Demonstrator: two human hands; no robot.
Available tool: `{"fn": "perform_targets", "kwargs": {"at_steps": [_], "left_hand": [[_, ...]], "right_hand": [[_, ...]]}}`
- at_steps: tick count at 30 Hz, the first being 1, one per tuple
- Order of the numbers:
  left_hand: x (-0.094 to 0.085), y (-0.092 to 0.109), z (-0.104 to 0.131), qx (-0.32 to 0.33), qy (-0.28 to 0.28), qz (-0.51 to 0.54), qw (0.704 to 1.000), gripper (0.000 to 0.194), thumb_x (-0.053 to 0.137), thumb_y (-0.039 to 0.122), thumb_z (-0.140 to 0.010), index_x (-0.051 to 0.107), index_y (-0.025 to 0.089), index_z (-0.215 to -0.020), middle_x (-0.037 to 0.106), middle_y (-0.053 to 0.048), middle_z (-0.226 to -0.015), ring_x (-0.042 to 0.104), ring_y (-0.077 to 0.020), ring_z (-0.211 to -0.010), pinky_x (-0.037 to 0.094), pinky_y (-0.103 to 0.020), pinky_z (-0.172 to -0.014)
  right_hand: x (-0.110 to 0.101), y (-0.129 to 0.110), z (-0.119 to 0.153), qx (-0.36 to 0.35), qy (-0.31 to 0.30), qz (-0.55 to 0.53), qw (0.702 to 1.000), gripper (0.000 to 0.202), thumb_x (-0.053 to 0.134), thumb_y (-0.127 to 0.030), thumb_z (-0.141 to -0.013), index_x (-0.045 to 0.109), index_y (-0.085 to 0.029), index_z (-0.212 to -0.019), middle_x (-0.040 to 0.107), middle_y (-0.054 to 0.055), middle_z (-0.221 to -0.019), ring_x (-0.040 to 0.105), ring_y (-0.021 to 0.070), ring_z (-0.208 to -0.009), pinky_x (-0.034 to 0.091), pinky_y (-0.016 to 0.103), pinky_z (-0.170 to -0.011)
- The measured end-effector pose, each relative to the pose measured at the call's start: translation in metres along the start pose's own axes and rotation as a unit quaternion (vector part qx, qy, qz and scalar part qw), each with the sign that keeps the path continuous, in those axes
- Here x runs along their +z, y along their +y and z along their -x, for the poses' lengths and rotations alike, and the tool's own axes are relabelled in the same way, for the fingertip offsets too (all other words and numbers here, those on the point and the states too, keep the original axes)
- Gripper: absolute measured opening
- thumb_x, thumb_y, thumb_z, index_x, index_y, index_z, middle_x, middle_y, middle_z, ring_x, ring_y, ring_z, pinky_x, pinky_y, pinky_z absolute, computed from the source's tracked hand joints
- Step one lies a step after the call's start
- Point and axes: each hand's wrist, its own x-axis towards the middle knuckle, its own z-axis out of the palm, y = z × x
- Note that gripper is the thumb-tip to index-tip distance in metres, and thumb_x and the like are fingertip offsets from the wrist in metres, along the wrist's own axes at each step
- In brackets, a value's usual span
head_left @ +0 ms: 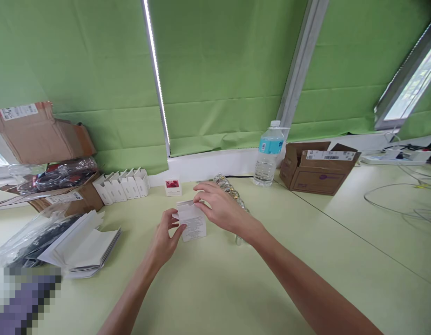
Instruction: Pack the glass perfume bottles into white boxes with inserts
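Left of and nearer than the bottle (266, 163), the carton (193, 226) is held between two hands above the table (215, 288). The carton is small, white and rectangular. Its facing panel carries several lines of small dark print, too fine to read; the upper strip is plain and ends in a loose-looking edge. The body tilts slightly.

Left hand (167, 229): partly closed; the thumb presses the printed panel near its left edge, with the fingers curled at that edge. Right hand (217, 204): fingers bent, partly closed, with thumb and fingertips at the top edge. Whether they pinch or only touch it cannot be determined.

Just left of the bottle, partly behind the right hand, clear pieces (232, 191) with gold glints lie in a row. Farther left of the bottle stands a card (172, 188) with a red picture, then a row of white boxes (123, 187). At the far left, nearer than the bottle, lie papers (88, 251). Immediately right of the bottle stands a brown box (316, 173), flaps raised. Green blinds (222, 70) hang behind the bottle.
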Motion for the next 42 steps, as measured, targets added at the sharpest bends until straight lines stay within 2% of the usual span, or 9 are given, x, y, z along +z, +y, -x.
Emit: {"fn": "perform_targets", "kwargs": {"at_steps": [5,13,21,27,29,31,33,37,42], "left_hand": [[0.0,0.002,0.001,-0.006,0.006,-0.016,1.0,0.033,0.055,0.032,-0.087,0.041,0.026,-0.116,0.061,-0.002,-0.097,0.063,-0.0145,-0.091,0.054,-0.034,-0.083],[0.0,0.003,0.001,-0.001,0.008,-0.031,0.999,0.043,0.056,0.034,-0.086,0.038,0.027,-0.124,0.06,-0.003,-0.1,0.063,-0.0158,-0.094,0.054,-0.034,-0.083],[0.001,0.002,0.002,-0.008,0.008,-0.037,0.999,0.047,0.057,0.035,-0.085,0.037,0.027,-0.128,0.06,-0.006,-0.107,0.063,-0.0178,-0.098,0.053,-0.036,-0.084],[0.005,0.003,0.006,-0.046,0.0,-0.015,0.999,0.075,0.059,0.033,-0.083,0.015,0.027,-0.143,0.061,-0.009,-0.118,0.062,-0.0199,-0.104,0.049,-0.04,-0.09],[0.006,0.002,0.006,-0.064,-0.041,-0.03,0.997,0.062,0.059,0.033,-0.082,0.032,0.024,-0.137,0.065,-0.008,-0.114,0.062,-0.0223,-0.106,0.048,-0.041,-0.09],[0.006,0.001,0.005,-0.076,-0.08,-0.05,0.993,0.04,0.058,0.034,-0.081,0.051,0.022,-0.118,0.067,-0.007,-0.109,0.062,-0.024,-0.106,0.047,-0.04,-0.09],[0.004,-0.002,0.003,-0.088,-0.083,-0.067,0.99,0.031,0.057,0.036,-0.081,0.057,0.021,-0.107,0.068,-0.007,-0.109,0.062,-0.0249,-0.105,0.047,-0.04,-0.091],[-0.005,-0.014,-0.002,-0.105,-0.042,-0.057,0.992,0.041,0.059,0.04,-0.079,0.055,0.019,-0.114,0.066,-0.009,-0.115,0.061,-0.0264,-0.109,0.045,-0.042,-0.094],[-0.013,-0.031,-0.005,-0.12,-0.033,0.002,0.992,0.053,0.06,0.043,-0.078,0.05,0.015,-0.122,0.063,-0.014,-0.12,0.061,-0.0271,-0.109,0.045,-0.046,-0.096]], "right_hand": [[0.013,0.003,0.002,-0.005,-0.052,0.048,0.997,0.024,0.049,-0.011,-0.088,0.071,-0.016,-0.082,0.063,0.012,-0.111,0.044,0.0255,-0.122,0.044,0.039,-0.095],[0.01,0.003,0.002,-0.034,-0.025,0.063,0.997,0.024,0.05,-0.013,-0.088,0.073,-0.015,-0.08,0.061,0.012,-0.12,0.04,0.0256,-0.128,0.039,0.04,-0.103],[0.014,0.003,0.004,-0.018,-0.082,0.075,0.994,0.026,0.051,-0.01,-0.085,0.072,-0.013,-0.07,0.063,0.015,-0.114,0.04,0.0274,-0.126,0.042,0.039,-0.098],[0.012,-0.003,0.005,-0.01,-0.082,0.059,0.995,0.03,0.046,-0.015,-0.09,0.071,-0.012,-0.074,0.062,0.015,-0.116,0.042,0.0271,-0.125,0.041,0.038,-0.099],[0.004,-0.004,0.005,-0.008,-0.087,0.033,0.996,0.027,0.048,-0.023,-0.091,0.071,-0.013,-0.084,0.061,0.014,-0.119,0.045,0.0264,-0.122,0.042,0.038,-0.097],[-0.008,-0.003,0.005,0.01,-0.076,0.008,0.997,0.026,0.048,-0.03,-0.092,0.069,-0.014,-0.098,0.061,0.012,-0.121,0.049,0.0251,-0.118,0.043,0.037,-0.094],[-0.023,0.0,0.005,0.043,-0.051,-0.006,0.998,0.028,0.046,-0.031,-0.093,0.066,-0.016,-0.106,0.062,0.01,-0.12,0.053,0.0234,-0.114,0.043,0.035,-0.092],[-0.053,0.009,0.009,0.12,-0.04,-0.018,0.992,0.028,0.046,-0.031,-0.092,0.068,-0.019,-0.101,0.067,0.006,-0.109,0.058,0.0207,-0.101,0.043,0.032,-0.085],[-0.081,0.029,0.024,0.208,-0.108,-0.032,0.972,0.028,0.048,-0.034,-0.088,0.072,-0.019,-0.089,0.071,0.004,-0.087,0.06,0.0167,-0.075,0.04,0.026,-0.063]]}}
